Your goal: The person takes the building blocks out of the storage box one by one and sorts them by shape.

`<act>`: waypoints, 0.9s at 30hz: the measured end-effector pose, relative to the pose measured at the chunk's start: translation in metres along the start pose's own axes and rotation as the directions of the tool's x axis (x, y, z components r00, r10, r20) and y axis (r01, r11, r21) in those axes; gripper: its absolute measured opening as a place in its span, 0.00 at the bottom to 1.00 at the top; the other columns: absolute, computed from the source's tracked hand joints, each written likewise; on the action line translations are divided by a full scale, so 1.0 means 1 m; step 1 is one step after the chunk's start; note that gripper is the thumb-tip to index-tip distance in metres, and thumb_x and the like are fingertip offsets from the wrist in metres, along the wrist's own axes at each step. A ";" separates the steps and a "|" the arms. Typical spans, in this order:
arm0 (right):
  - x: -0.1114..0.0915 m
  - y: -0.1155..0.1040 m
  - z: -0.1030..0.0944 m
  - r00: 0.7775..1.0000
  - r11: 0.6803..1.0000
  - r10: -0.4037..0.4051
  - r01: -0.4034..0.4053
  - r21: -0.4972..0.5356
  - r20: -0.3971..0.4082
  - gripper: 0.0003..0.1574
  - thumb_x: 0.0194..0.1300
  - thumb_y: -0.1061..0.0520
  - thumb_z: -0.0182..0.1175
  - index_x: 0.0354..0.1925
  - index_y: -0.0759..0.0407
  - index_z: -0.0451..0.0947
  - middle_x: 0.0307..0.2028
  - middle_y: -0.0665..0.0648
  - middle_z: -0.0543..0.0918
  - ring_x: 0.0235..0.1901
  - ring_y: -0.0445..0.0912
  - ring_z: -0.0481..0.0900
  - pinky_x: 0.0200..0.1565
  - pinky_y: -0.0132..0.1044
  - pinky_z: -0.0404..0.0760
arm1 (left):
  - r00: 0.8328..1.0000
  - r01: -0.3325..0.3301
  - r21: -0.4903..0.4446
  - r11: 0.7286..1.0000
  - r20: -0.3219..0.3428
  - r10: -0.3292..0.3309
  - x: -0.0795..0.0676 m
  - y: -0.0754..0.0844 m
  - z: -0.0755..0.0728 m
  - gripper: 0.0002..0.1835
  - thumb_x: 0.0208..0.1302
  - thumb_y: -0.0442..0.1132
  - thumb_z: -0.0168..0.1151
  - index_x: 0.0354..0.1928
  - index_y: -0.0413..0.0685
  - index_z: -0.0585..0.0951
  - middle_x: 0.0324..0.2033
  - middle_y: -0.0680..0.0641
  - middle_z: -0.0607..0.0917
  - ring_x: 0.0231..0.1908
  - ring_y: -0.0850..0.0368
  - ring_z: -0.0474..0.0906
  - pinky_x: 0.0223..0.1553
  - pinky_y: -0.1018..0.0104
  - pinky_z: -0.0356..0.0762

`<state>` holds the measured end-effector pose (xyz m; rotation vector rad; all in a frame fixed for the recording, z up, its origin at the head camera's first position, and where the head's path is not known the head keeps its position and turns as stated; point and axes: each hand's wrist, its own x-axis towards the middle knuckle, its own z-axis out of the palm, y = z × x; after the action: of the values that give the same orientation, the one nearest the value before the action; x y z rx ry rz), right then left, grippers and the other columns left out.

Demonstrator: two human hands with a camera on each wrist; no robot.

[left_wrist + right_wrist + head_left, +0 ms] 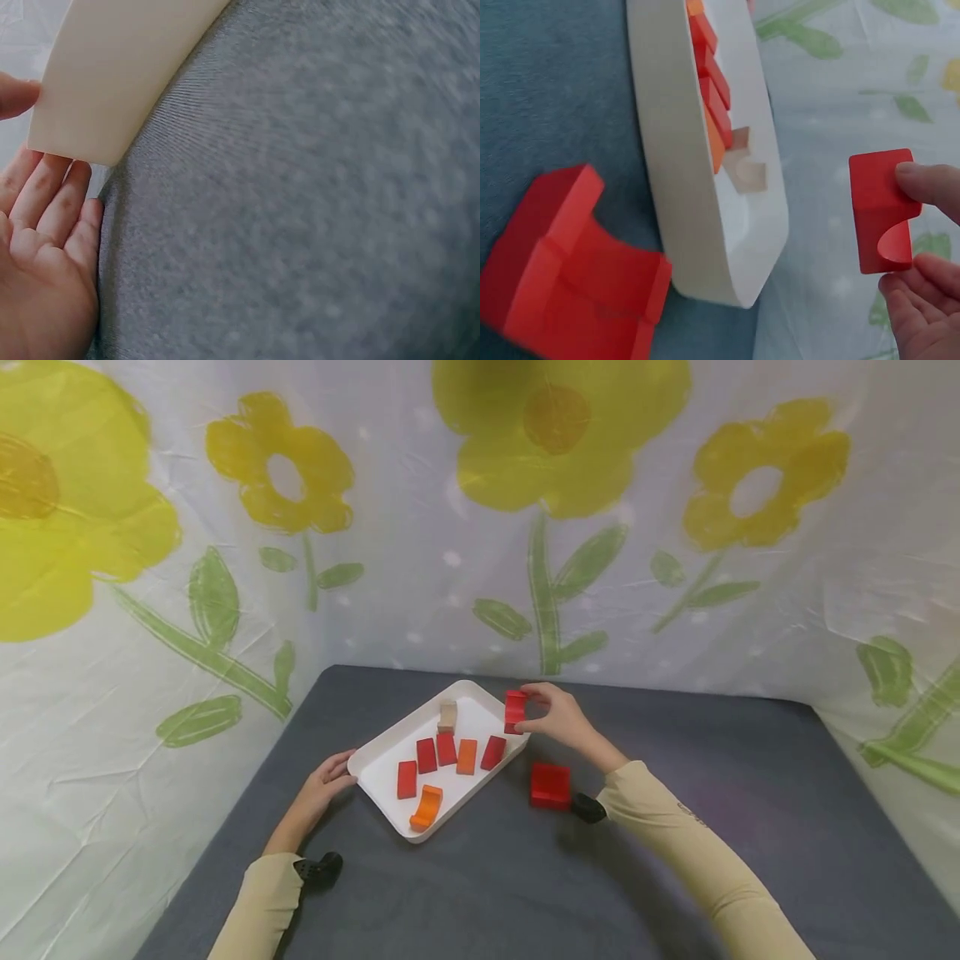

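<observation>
- One red block with a curved notch (pixel 514 713) is in the air, at the right end of the tray; the right hand (pixel 555 714) pinches it between thumb and fingertips, the fingers only partly closed.
- One white tray (pixel 390 812) lies slanted on the desk. The left hand (pixel 322 789) holds its left corner with thumb and fingers, the fingers rather straight and the palm free.
- Inside the tray there are seven blocks: four red blocks (pixel 426 756), one plain orange block (pixel 466 757), one curved orange block (pixel 427 807) and one beige notched block (pixel 447 717).
- The curved orange block is nearest to the person, the beige one is at the far side, and its near end is close to a red one.
- Outside the tray, one red hollowed piece (pixel 551 787) stands on the desk (pixel 480 893), below the right forearm's wrist side; whether it is two blocks together, I cannot tell.
- Two beige sleeves (pixel 693 852) and two black wrist devices (pixel 322 870) are visible.
- Behind is one white sheet (pixel 405 568) with four yellow flowers (pixel 561 422).
</observation>
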<state>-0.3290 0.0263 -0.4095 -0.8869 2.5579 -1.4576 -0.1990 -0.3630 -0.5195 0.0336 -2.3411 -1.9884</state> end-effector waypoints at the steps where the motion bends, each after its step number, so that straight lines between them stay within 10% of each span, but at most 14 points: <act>1: -0.003 0.001 -0.003 1.000 1.000 0.000 0.000 0.007 0.000 0.39 0.44 0.61 0.71 0.55 0.68 0.68 0.52 0.62 0.72 0.52 0.52 0.70 0.51 0.43 0.67 | 1.000 0.005 0.003 1.000 -0.005 -0.005 0.000 0.000 0.000 0.27 0.59 0.29 0.56 0.59 0.29 0.62 0.57 0.29 0.65 0.48 0.67 0.69 0.43 0.77 0.65; 21: -0.074 -0.025 -0.048 0.998 0.998 -0.067 0.067 0.018 -0.006 0.38 0.42 0.71 0.69 0.52 0.79 0.65 0.50 0.73 0.69 0.52 0.62 0.67 0.52 0.47 0.65 | 0.999 0.043 0.024 0.999 -0.001 -0.043 0.000 0.000 0.000 0.28 0.60 0.34 0.58 0.60 0.33 0.62 0.57 0.32 0.65 0.48 0.68 0.68 0.45 0.76 0.62; 27: -0.098 0.014 -0.043 0.998 0.998 -0.064 0.065 -0.018 0.010 0.39 0.42 0.68 0.70 0.52 0.77 0.66 0.49 0.70 0.71 0.51 0.61 0.68 0.50 0.47 0.66 | 1.000 0.029 0.009 1.000 -0.002 -0.029 0.002 0.000 0.000 0.28 0.60 0.33 0.58 0.61 0.32 0.62 0.57 0.31 0.65 0.47 0.68 0.69 0.45 0.76 0.63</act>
<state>-0.2678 0.1152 -0.4184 -0.9852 2.5637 -1.4449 -0.2008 -0.3631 -0.5198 0.0703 -2.3619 -1.9907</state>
